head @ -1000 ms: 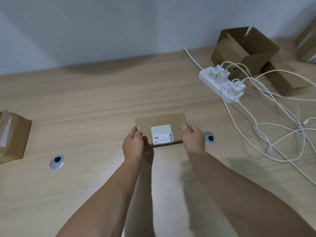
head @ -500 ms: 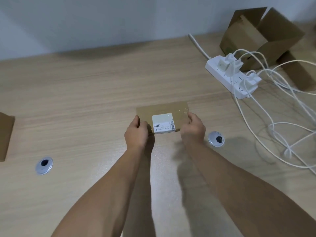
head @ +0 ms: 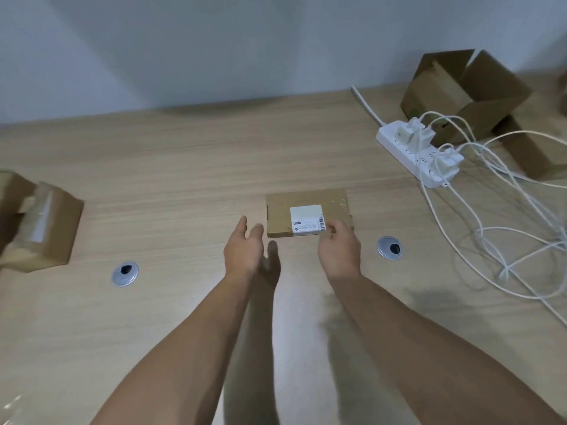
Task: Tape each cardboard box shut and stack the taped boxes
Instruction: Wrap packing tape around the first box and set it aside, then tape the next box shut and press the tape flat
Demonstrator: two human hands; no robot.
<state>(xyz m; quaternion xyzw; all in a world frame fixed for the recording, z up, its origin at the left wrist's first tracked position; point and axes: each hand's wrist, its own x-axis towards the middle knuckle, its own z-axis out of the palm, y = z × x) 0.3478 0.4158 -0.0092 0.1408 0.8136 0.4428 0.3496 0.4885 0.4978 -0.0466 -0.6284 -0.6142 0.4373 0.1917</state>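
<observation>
A flat cardboard box (head: 306, 204) with a white barcode label lies on the wooden table (head: 184, 167), clear tape glinting at its right end. My left hand (head: 244, 251) hovers just left of the box's near corner, fingers straight and holding nothing. My right hand (head: 339, 245) is at the box's near right corner, fingers loosely curled over the edge; a grip does not show. A taped cardboard box (head: 43, 222) sits at the far left. An untaped box with raised flaps (head: 463, 90) stands at the back right.
A white power strip (head: 417, 151) with plugged adapters and tangled white cables (head: 506, 228) covers the right side. Two metal cable grommets, one left (head: 125, 273) and one right (head: 390, 247), sit in the table. Another cardboard piece (head: 534, 151) lies behind the cables. A wall bounds the table's far edge.
Both hands have let go of the flat box, which now rests on the table. My left hand has opened and drawn back to the left. The view has shifted left, showing the taped box.
</observation>
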